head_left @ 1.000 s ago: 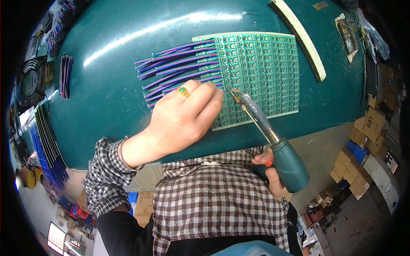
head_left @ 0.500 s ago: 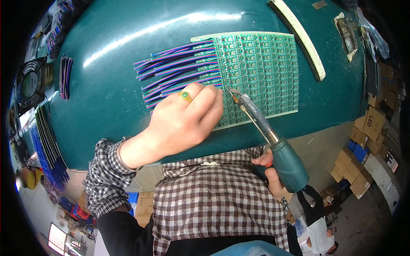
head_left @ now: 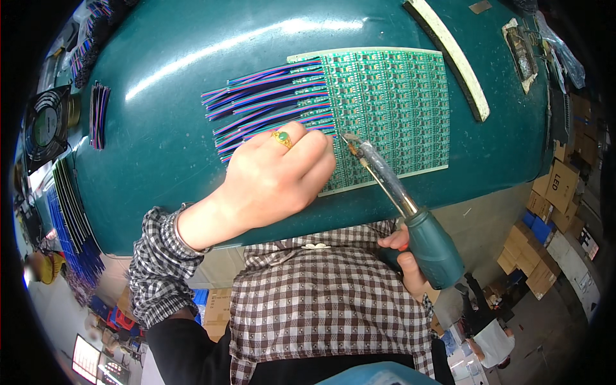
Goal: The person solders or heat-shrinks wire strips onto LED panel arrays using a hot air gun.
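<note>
A green panel of many small circuit boards [head_left: 398, 109] lies on the table. Rows of thin multicoloured ribbon wires [head_left: 273, 106] run leftward from its left part. My left hand [head_left: 276, 176], wearing a ring with a green stone, is closed over the lower wires; its fingertips are hidden, so what they pinch does not show. My right hand [head_left: 412, 269] grips a soldering iron [head_left: 436, 250] by its green handle, partly hidden behind it. The iron's tip points up and left to the board pads beside my left fingers; whether it touches them I cannot tell.
The table top [head_left: 160, 147] is green and glossy. A curved white-topped strip [head_left: 452, 54] lies beyond the panel's right side. Leftward are a small wire bundle [head_left: 99, 115], a black fan [head_left: 48, 125] and hanging wires [head_left: 74, 224]. Cartons [head_left: 529, 253] and a person [head_left: 491, 340] are at lower right.
My left hand has shifted very slightly, while the soldering iron stays nearly in place. The person in the background at lower right has moved a little.
</note>
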### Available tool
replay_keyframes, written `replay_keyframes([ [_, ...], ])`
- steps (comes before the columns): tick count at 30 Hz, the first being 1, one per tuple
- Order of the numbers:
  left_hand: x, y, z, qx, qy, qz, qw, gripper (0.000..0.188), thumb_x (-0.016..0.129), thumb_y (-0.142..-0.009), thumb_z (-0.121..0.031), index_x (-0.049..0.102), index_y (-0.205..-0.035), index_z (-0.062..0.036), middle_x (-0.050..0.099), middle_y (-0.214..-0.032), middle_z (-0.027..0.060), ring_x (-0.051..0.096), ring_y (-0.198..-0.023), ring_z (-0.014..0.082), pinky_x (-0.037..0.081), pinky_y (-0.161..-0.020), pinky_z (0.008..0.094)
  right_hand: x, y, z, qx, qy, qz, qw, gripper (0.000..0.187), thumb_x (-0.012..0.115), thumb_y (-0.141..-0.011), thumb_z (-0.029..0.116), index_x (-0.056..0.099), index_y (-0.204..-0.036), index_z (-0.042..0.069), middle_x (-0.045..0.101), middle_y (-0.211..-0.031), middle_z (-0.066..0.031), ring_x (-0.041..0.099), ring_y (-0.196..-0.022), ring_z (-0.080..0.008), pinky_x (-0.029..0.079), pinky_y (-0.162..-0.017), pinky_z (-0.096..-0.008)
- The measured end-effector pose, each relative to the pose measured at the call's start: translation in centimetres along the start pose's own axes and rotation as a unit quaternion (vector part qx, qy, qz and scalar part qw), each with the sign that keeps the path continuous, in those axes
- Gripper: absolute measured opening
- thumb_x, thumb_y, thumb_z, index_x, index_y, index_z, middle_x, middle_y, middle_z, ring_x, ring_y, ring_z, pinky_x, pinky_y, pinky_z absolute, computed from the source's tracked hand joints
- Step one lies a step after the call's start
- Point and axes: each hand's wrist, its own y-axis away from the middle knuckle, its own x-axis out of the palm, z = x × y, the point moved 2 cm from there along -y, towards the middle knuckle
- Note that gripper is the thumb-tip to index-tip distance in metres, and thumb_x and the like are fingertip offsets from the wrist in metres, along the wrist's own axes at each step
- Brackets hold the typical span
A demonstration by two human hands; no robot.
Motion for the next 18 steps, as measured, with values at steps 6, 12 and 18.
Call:
replay_keyframes([
  [6, 0.0, -0.07, 0.16, -0.018, 0.028, 0.034, 0.999, 0.03, 0.068, -0.063, -0.005, 0.069, -0.093, -0.0023, 0.06, -0.086, 0.0032, 0.058, -0.069, 0.0152, 0.047, -0.054, 0.0281, 0.31, -0.09, -0.74, -0.004, -0.039, -0.079, 0.996, 0.039, 0.076, -0.085, 0.01, 0.055, -0.113, -0.006, 0.068, -0.094, -0.0128, 0.069, -0.088, -0.0221, 0.058, -0.082, -0.0361],
  [12, 0.58, 0.09, 0.6, -0.009, 0.022, -0.003, 1.0, 0.022, 0.061, -0.066, -0.015, 0.061, -0.086, -0.0058, 0.046, -0.078, 0.002, 0.052, -0.067, 0.0144, 0.044, -0.051, 0.0273, 0.25, 0.35, -0.74, 0.011, -0.039, -0.033, 0.999, 0.04, 0.059, -0.095, 0.017, 0.049, -0.125, -0.007, 0.055, -0.104, -0.0114, 0.06, -0.097, -0.0231, 0.053, -0.091, -0.0458],
  [18, 0.56, -0.04, 0.46, -0.006, 0.019, -0.005, 1.0, 0.023, 0.061, -0.065, -0.015, 0.061, -0.085, -0.0051, 0.046, -0.077, 0.0021, 0.051, -0.067, 0.0145, 0.045, -0.051, 0.0274, 0.03, 0.45, -0.88, 0.019, -0.004, -0.02, 1.0, 0.039, 0.059, -0.096, 0.019, 0.048, -0.124, -0.005, 0.055, -0.104, -0.011, 0.06, -0.098, -0.0221, 0.052, -0.093, -0.0455],
])
